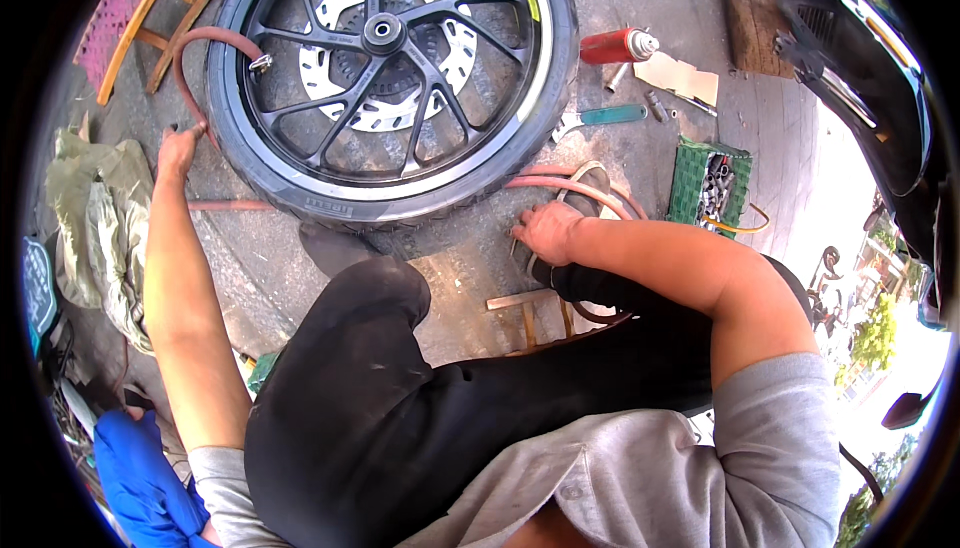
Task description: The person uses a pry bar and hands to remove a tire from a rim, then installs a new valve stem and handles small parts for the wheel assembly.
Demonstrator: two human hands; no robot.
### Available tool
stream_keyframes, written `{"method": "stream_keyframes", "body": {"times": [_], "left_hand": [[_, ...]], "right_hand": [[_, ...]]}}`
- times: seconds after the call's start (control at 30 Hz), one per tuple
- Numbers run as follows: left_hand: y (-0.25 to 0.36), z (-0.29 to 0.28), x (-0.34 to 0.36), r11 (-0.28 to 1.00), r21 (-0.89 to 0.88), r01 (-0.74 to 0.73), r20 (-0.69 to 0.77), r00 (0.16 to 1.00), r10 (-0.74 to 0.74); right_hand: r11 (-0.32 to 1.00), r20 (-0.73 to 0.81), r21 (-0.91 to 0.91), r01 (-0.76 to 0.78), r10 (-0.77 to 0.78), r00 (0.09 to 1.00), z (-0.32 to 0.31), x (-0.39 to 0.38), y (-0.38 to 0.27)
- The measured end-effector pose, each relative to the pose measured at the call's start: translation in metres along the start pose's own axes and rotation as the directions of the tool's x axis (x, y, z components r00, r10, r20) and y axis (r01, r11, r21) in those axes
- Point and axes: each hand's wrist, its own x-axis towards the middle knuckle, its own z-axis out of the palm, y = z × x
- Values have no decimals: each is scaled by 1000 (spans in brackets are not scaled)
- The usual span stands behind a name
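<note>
A motorcycle wheel (383, 36) with black spokes, a slotted brake disc (318, 78) and a black tyre (350, 210) lies flat on the floor. My left hand (178, 151) is at the wheel's left side, fingers closed on a reddish rubber air hose (180, 66). The hose arches over the tyre, and its metal end (261, 63) rests near the rim. Below the wheel's lower right edge, my right hand (548, 232) is beside my foot and trouser cuff. Its fingers are bent and partly hidden, so what it grips, if anything, is unclear.
Right of the wheel lie a red spray can (612, 46), a teal-handled tool (612, 115) and a piece of cardboard (678, 78). A green basket (690, 183) holds metal sockets. A wooden block (755, 28) and a motorcycle (860, 38) stand farther right; crumpled cloth (105, 218) lies left.
</note>
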Motion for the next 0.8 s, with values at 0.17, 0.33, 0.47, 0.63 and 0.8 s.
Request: {"method": "stream_keyframes", "body": {"times": [0.17,0.33,0.47,0.63,0.8], "left_hand": [[-78,-14,7,814,-541,211,97,977,-189],[33,56,-9,822,-561,93,47,996,-80],[41,38,-15,726,-680,96,20,993,-112],[-7,22,-56,839,-532,117,-59,983,-175],[43,35,-101,984,-165,66,-135,987,-89]], "right_hand": [[999,-166,-53,5,-14,986,-60,-50,28],[982,-267,191,5,47,963,-84,-91,24],[927,-263,370,58,44,964,-152,-83,-19],[913,-569,303,272,-56,821,-246,-27,-55],[791,-704,439,427,6,711,-318,22,-92]]}}
